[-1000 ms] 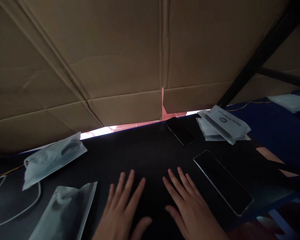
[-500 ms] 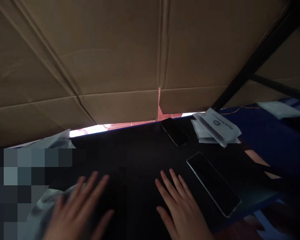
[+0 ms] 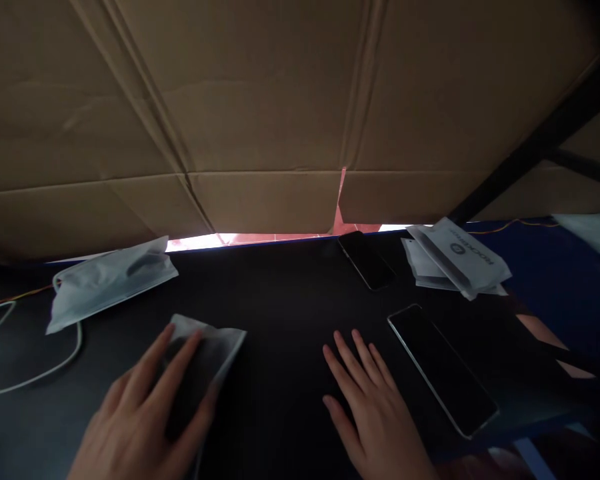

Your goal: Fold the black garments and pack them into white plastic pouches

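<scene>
My left hand [image 3: 143, 407] lies over a translucent pouch [image 3: 220, 343] on the black tabletop. Its fingers rest on the pouch's top and its thumb presses along the right edge, so it grips the pouch. Something dark shows through the pouch; the hand covers much of it. My right hand [image 3: 375, 407] rests flat on the tabletop, fingers stretched out and holding nothing. Just right of it lies a large smartphone [image 3: 443, 370] with a dark screen and pale frame. A smaller dark smartphone [image 3: 367, 261] lies farther back.
Printed white pouches [image 3: 463, 257] overlap at the back right. Another translucent pouch [image 3: 113, 283] lies at the back left, near a white cable [image 3: 35, 385]. A cardboard wall [image 3: 260, 133] stands behind the table, and a dark metal bar [image 3: 535, 143] slants at the right.
The translucent pouch has come rightward under my left hand, whose thumb now presses its edge. My right hand stays flat. The view has turned slightly left.
</scene>
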`<state>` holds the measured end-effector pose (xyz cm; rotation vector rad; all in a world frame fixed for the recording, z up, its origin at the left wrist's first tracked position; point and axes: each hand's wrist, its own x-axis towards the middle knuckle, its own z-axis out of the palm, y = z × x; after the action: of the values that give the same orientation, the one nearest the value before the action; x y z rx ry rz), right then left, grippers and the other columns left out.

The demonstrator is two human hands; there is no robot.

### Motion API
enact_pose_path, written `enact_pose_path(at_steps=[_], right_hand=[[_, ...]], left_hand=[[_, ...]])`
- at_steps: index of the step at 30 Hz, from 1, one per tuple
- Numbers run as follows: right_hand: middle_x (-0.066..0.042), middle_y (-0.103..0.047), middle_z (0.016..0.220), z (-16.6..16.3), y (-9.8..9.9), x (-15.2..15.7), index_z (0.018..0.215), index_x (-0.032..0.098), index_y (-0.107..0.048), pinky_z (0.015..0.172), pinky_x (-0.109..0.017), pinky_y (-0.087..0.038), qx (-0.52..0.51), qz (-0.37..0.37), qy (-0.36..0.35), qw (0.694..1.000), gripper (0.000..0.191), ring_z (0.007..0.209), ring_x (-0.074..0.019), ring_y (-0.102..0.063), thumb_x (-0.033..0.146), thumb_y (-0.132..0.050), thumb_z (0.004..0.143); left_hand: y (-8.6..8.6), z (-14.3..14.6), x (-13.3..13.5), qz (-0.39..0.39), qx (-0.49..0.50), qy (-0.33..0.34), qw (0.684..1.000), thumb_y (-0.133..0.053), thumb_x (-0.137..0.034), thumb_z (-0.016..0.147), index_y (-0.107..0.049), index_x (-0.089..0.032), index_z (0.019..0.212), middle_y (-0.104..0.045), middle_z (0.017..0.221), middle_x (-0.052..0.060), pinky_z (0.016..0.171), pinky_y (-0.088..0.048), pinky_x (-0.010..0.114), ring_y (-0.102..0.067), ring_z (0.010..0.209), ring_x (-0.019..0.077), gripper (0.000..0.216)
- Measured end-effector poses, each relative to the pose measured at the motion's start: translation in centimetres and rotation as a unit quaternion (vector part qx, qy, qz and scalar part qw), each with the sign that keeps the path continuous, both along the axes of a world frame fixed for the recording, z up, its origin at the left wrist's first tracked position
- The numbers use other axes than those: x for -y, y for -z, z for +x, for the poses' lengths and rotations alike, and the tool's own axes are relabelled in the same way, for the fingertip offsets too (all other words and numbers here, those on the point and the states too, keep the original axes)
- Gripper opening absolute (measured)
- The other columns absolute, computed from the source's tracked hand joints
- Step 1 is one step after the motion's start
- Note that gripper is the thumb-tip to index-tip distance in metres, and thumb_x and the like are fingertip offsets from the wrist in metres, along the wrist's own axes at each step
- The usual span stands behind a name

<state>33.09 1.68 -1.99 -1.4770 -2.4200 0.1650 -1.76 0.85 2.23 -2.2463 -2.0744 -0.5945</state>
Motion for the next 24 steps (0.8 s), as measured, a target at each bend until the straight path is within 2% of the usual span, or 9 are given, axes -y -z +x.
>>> enact_pose_path(at_steps=[4,6,9,12,15,17,19,22,24], right_hand=[[-0.003,-0.033,0.18,0.0,-0.1,0.0,0.177,0.03,-0.026,0.124,-0.061,-0.05,0.002,-0.007,0.009,1.0,0.068,0.166,-0.0358,-0.032,0.038,-0.053,0.114],[-0.003,-0.033,0.18,-0.1,-0.1,0.0,0.176,0.03,-0.03,0.126,-0.061,-0.049,0.0,-0.011,0.01,1.0,0.067,0.167,-0.0356,-0.031,0.038,-0.054,0.114],[-0.003,-0.032,0.18,-0.1,-0.1,0.0,0.175,0.028,-0.033,0.126,-0.061,-0.048,0.0,-0.005,0.007,1.0,0.066,0.167,-0.0358,-0.029,0.038,-0.054,0.113],[-0.002,-0.032,0.181,-0.1,-0.1,0.1,0.174,0.028,-0.033,0.127,-0.062,-0.047,-0.006,-0.009,0.007,1.0,0.065,0.168,-0.0353,-0.029,0.039,-0.054,0.114],[0.0,-0.032,0.18,-0.1,-0.1,0.1,0.173,0.031,-0.037,0.128,-0.062,-0.045,-0.025,-0.022,0.012,0.999,0.062,0.168,-0.0345,-0.029,0.04,-0.054,0.114],[-0.001,-0.035,0.179,0.0,-0.2,0.1,0.172,0.03,-0.039,0.127,-0.063,-0.046,-0.035,-0.024,0.019,0.999,0.061,0.167,-0.0349,-0.03,0.04,-0.054,0.114],[-0.001,-0.04,0.177,0.1,-0.3,0.1,0.17,0.029,-0.043,0.126,-0.065,-0.047,-0.042,-0.02,0.016,0.999,0.057,0.166,-0.0351,-0.034,0.037,-0.054,0.114],[0.002,-0.057,0.166,0.1,-0.9,0.5,0.159,0.029,-0.059,0.122,-0.058,-0.054,-0.071,-0.016,-0.033,0.997,0.047,0.16,-0.0306,-0.046,0.02,-0.05,0.114],[0.003,-0.069,0.154,-0.3,-1.6,1.0,0.149,0.028,-0.069,0.117,-0.05,-0.06,-0.107,-0.019,-0.088,0.99,0.045,0.153,-0.0267,-0.057,0.012,-0.049,0.112]], left_hand=[[-1.9,6.4,-1.4,0.033,-0.026,0.069,0.997,-0.055,-0.057,0.102,-0.035,-0.04,0.171,-0.045,0.176,0.008,0.098,-0.067,0.065,-0.067,0.136,0.0432,0.074],[-1.3,9.3,-2.1,0.042,-0.027,0.085,0.995,-0.056,-0.052,0.104,-0.031,-0.034,0.174,-0.042,0.177,0.013,0.098,-0.067,0.066,-0.061,0.144,0.0457,0.076],[0.6,11.8,-2.6,0.044,-0.029,0.107,0.993,-0.054,-0.041,0.108,-0.018,-0.025,0.177,-0.032,0.18,0.022,0.103,-0.059,0.078,-0.039,0.16,0.0531,0.079],[1.0,10.7,-1.9,0.05,0.021,0.134,0.989,-0.048,-0.022,0.109,-0.016,-0.026,0.177,-0.029,0.182,0.018,0.119,-0.047,0.076,-0.029,0.166,0.0457,0.076],[-0.4,7.1,-0.7,0.034,0.034,0.238,0.97,-0.049,-0.012,0.104,-0.034,-0.035,0.172,-0.048,0.174,0.004,0.124,-0.052,0.055,-0.05,0.158,0.0315,0.073],[-1.2,4.9,-0.1,0.004,-0.026,0.334,0.942,-0.057,-0.017,0.102,-0.046,-0.038,0.167,-0.061,0.164,-0.002,0.119,-0.059,0.047,-0.061,0.149,0.0287,0.068],[-1.2,3.4,0.5,-0.018,-0.094,0.394,0.914,-0.066,-0.031,0.102,-0.05,-0.035,0.164,-0.063,0.162,-0.001,0.114,-0.061,0.047,-0.063,0.147,0.0309,0.065],[0.2,2.9,1.4,-0.006,-0.148,0.41,0.9,-0.071,-0.045,0.101,-0.048,-0.023,0.166,-0.057,0.166,0.005,0.112,-0.061,0.046,-0.057,0.151,0.0344,0.072],[1.0,3.3,1.9,0.005,-0.149,0.397,0.906,-0.07,-0.037,0.102,-0.046,-0.018,0.167,-0.059,0.165,0.006,0.117,-0.056,0.049,-0.052,0.155,0.0346,0.071]])
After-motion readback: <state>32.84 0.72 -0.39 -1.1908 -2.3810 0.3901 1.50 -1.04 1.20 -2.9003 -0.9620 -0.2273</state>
